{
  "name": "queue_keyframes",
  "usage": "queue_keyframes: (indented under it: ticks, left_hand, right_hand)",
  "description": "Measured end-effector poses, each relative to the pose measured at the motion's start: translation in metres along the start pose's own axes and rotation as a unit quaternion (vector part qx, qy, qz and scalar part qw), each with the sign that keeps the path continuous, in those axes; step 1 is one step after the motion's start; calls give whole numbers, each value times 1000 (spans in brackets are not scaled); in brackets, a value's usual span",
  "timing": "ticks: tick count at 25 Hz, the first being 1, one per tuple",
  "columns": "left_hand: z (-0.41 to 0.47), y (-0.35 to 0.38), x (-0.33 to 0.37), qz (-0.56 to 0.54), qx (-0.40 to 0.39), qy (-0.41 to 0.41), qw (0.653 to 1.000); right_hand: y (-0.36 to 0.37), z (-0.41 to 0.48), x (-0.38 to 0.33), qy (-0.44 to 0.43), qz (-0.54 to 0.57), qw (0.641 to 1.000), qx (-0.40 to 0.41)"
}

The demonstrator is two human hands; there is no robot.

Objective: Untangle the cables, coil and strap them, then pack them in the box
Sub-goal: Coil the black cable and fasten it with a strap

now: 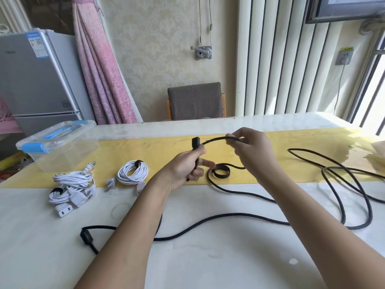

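Observation:
A long black cable (220, 216) sprawls in loose loops over the table. My left hand (185, 165) grips it just below its black plug (195, 141), held upright above the table. My right hand (253, 148) pinches the same cable a short arc further along. A black strap (221, 171) lies curled in a ring on the yellow runner beneath my hands. Two white cables sit at the left: one coiled and strapped (133, 173), the other a looser bundle (71, 187) with a black strap. The clear box with blue latches (60, 142) stands closed at the far left.
The cable's other end with a ferrite lump (87, 236) lies near the table's front left. A yellow runner (281, 163) crosses the white table. A grey chair (195, 101) stands behind the table, a fridge (35, 80) at the left. Crumpled paper (375, 155) lies at the right edge.

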State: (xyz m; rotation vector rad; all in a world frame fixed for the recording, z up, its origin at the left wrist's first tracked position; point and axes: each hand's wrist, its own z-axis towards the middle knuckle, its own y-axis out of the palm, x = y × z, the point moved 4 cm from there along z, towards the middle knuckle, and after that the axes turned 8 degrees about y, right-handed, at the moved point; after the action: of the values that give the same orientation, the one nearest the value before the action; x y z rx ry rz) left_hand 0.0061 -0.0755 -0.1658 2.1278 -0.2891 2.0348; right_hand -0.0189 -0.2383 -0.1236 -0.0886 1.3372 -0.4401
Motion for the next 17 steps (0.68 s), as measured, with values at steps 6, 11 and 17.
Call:
queue_keyframes:
  ticks: [6, 11, 17]
  left_hand:
    - [14, -15, 1, -224, 123, 58, 965]
    - [10, -22, 14, -366, 85, 101, 921]
    - [-16, -18, 35, -424, -259, 67, 865]
  right_hand:
    - [28, -38, -28, -151, 28, 961, -232]
    - [52, -51, -11, -194, -120, 912, -341]
    - [56, -33, 19, -156, -258, 898, -321]
